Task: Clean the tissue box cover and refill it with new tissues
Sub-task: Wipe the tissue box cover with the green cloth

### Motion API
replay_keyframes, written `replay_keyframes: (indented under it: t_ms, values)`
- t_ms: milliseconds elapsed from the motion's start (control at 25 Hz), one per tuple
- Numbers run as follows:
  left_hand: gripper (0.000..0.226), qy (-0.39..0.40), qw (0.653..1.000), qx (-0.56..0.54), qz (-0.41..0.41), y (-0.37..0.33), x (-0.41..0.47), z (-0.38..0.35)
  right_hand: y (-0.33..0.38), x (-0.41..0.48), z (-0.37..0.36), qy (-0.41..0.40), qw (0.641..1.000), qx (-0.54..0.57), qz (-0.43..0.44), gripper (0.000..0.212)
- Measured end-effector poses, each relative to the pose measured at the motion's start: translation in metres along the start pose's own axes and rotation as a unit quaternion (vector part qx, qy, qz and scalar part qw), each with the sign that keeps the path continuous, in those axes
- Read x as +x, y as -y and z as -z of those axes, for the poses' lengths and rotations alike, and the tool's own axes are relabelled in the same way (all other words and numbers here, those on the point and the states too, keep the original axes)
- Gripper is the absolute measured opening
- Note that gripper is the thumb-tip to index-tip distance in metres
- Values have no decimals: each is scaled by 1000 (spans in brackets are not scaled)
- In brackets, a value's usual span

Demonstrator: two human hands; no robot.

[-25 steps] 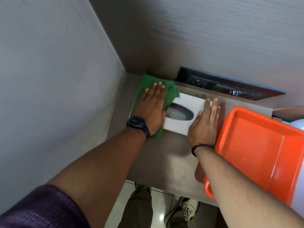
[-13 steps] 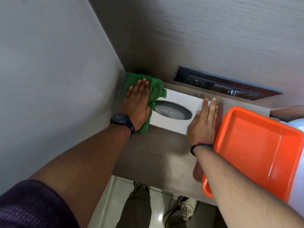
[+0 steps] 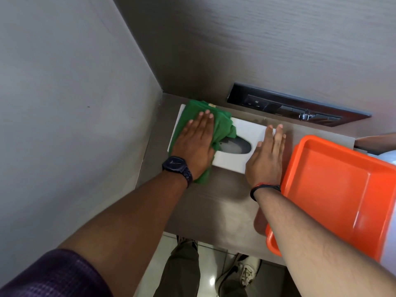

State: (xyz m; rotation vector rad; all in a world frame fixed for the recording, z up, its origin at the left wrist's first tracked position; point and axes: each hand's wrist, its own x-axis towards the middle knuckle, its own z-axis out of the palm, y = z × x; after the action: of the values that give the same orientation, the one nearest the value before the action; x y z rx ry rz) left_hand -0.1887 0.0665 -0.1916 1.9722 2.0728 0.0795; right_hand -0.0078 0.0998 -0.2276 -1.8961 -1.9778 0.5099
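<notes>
Soft green cloth (image 3: pixel 222 127), smooth white cover (image 3: pixel 246 133), glossy orange plastic tray (image 3: pixel 334 189).

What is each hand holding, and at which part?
Nothing is gripped. The left hand presses flat on the green cloth over the tissue box cover; the right hand lies flat on its right end.

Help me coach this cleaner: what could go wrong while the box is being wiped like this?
The green cloth bunches at the oval opening and could snag or get pushed inside. The right hand only rests flat on the white tissue box, so it might slide. The orange tray overhangs the counter's front edge and could be knocked off.
</notes>
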Motion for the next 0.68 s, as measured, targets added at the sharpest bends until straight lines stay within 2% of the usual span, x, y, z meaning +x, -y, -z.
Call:
replay_keyframes:
  t_ms: [120,200,280,360,400,480,560,600,680]
  values:
    - [73,3,999,-4,37,7,0,3,2,-1,2,13,1000,-5,-9,52]
    - [70,10,999,-22,29,9,0,4,9,-1,7,22,998,-39,-34,52]
    - [66,16,998,-63,1,19,4,14,19,-5,17,0,994,-92,-51,54]
    - [60,20,997,-58,-48,31,12,35,35,-16,26,-49,994,-95,7,54]
    - [54,18,996,-22,-82,37,18,47,47,-24,30,-47,996,-67,27,53]
    - [56,45,981,72,-176,40,33,68,77,-36,30,48,999,15,2,56]
    - [57,106,948,162,-253,32,46,81,104,-44,25,164,983,61,-62,63]
    - [52,132,930,201,-278,28,52,84,114,-45,22,194,972,81,-101,63]
    - [46,156,906,246,-306,23,62,86,126,-43,18,202,954,123,-184,59]
